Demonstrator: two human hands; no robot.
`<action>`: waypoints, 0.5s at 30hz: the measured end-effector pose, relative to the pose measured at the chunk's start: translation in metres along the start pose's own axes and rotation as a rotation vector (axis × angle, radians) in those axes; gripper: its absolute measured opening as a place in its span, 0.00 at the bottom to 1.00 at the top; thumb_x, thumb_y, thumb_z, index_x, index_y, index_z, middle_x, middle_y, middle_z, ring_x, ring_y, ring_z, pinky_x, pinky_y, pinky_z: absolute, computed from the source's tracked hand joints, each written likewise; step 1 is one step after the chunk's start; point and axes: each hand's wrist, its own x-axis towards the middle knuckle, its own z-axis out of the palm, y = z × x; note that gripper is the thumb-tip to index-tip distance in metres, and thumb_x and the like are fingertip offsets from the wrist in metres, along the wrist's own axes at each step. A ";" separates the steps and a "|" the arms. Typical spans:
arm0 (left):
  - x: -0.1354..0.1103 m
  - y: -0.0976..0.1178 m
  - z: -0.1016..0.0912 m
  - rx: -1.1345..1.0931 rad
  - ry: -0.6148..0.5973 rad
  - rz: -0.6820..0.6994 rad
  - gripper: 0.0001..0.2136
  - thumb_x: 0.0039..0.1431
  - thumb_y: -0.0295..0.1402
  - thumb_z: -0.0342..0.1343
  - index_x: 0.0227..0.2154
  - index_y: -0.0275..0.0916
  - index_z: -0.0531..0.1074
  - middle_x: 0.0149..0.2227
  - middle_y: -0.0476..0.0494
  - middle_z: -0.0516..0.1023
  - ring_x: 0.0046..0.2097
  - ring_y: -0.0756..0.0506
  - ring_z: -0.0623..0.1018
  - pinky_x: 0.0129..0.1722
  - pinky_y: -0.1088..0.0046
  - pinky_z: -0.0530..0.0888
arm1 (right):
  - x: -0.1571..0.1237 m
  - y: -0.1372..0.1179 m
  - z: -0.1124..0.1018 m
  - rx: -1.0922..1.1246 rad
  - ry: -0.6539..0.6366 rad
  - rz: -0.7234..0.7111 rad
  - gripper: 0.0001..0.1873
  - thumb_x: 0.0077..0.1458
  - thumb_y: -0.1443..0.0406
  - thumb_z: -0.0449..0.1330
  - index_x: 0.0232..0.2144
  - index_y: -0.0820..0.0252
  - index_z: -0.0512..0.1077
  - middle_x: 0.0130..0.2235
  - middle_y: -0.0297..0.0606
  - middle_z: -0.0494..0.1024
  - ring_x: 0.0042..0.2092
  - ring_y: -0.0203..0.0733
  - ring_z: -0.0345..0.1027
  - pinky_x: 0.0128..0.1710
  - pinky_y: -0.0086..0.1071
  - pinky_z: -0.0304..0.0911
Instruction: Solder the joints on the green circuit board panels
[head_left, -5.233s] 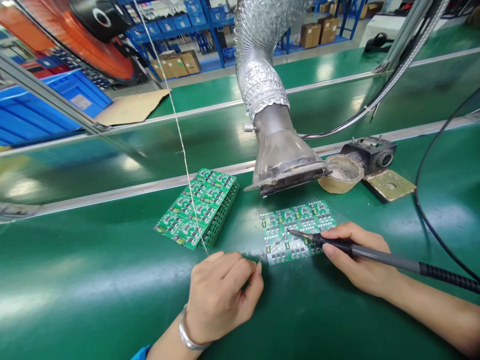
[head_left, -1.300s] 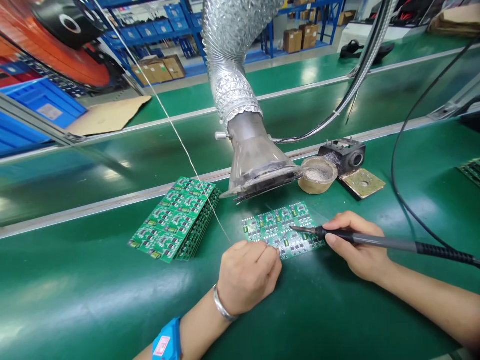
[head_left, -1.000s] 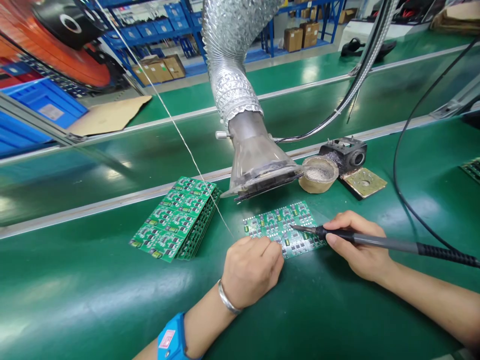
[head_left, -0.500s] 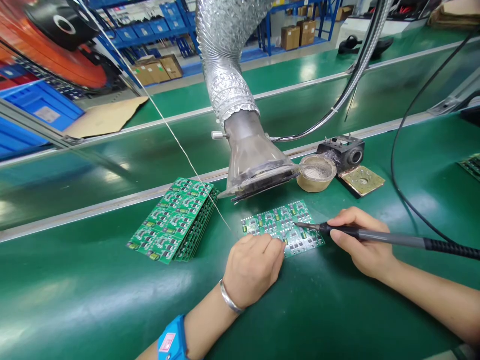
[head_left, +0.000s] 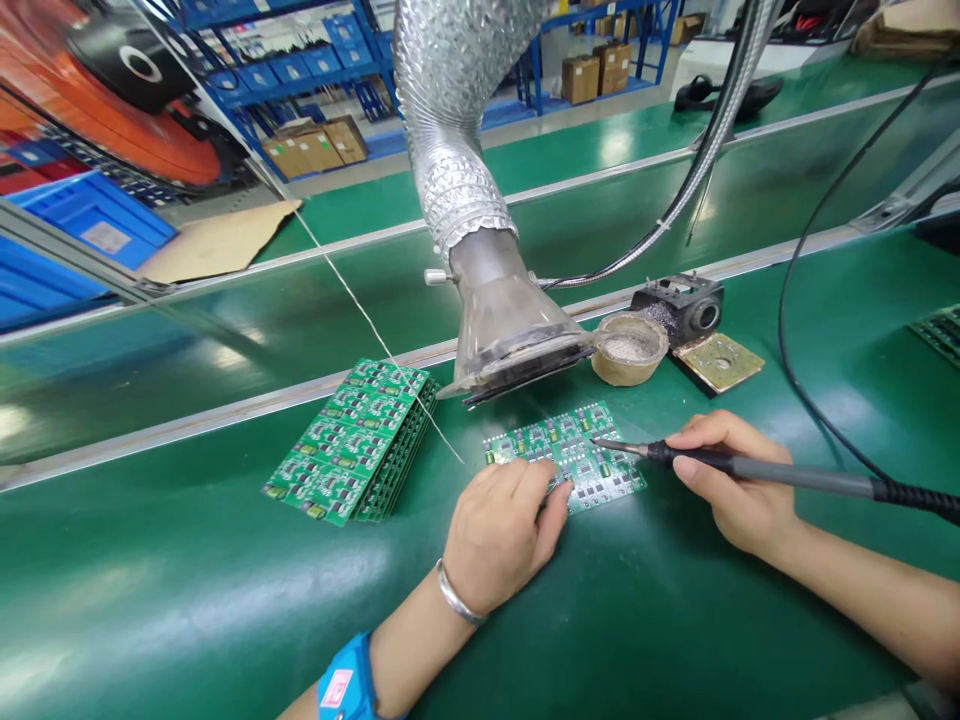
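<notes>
A green circuit board (head_left: 600,485) with rows of small parts lies flat on the green bench top. My left hand (head_left: 502,525), with a silver bangle and a blue wrist strap, rests over the board's near left corner. Its fingers are curled, thumb and forefinger close together at the board; anything between them is too small to make out. In my right hand (head_left: 739,485) is a soldering iron (head_left: 795,475), held like a pen. The iron's tip points left, over the right half of the board; whether it touches cannot be told.
Left of the board stands a stack of circuit boards (head_left: 349,440). A fume extractor hood (head_left: 517,330) hangs just behind. At the back right are a round pot (head_left: 630,350), a black iron holder (head_left: 682,305) and a sponge tray (head_left: 720,362). A thin strand (head_left: 367,320) slants down beside the stack.
My left thumb has come into sight below the forefinger as the hand turned slightly. My right hand and the soldering iron have shifted a little to the right.
</notes>
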 end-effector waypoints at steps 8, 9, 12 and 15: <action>0.015 0.020 -0.016 -0.142 -0.100 -0.014 0.06 0.59 0.26 0.46 0.29 0.37 0.66 0.26 0.47 0.68 0.29 0.49 0.67 0.31 0.71 0.65 | 0.010 0.014 -0.012 0.188 0.025 0.334 0.05 0.49 0.64 0.62 0.30 0.60 0.72 0.18 0.29 0.66 0.18 0.31 0.55 0.16 0.26 0.50; 0.016 0.021 -0.014 -0.094 -0.091 0.016 0.05 0.59 0.27 0.47 0.30 0.37 0.68 0.26 0.47 0.68 0.29 0.48 0.67 0.31 0.69 0.64 | 0.010 0.016 -0.013 0.192 0.034 0.327 0.05 0.49 0.64 0.62 0.30 0.60 0.72 0.18 0.29 0.66 0.18 0.31 0.55 0.17 0.26 0.50; 0.017 0.021 -0.006 0.004 -0.055 0.068 0.04 0.57 0.27 0.50 0.29 0.38 0.70 0.23 0.48 0.66 0.27 0.47 0.64 0.29 0.68 0.60 | 0.007 0.019 -0.016 0.146 0.057 0.256 0.04 0.51 0.64 0.61 0.31 0.58 0.72 0.17 0.28 0.65 0.17 0.31 0.55 0.17 0.27 0.51; 0.015 0.018 -0.002 -0.020 -0.044 0.084 0.03 0.57 0.28 0.52 0.31 0.38 0.71 0.23 0.49 0.66 0.27 0.48 0.63 0.29 0.68 0.60 | 0.005 0.014 -0.016 0.003 0.029 0.157 0.03 0.50 0.65 0.61 0.29 0.58 0.72 0.19 0.29 0.68 0.17 0.30 0.56 0.16 0.27 0.51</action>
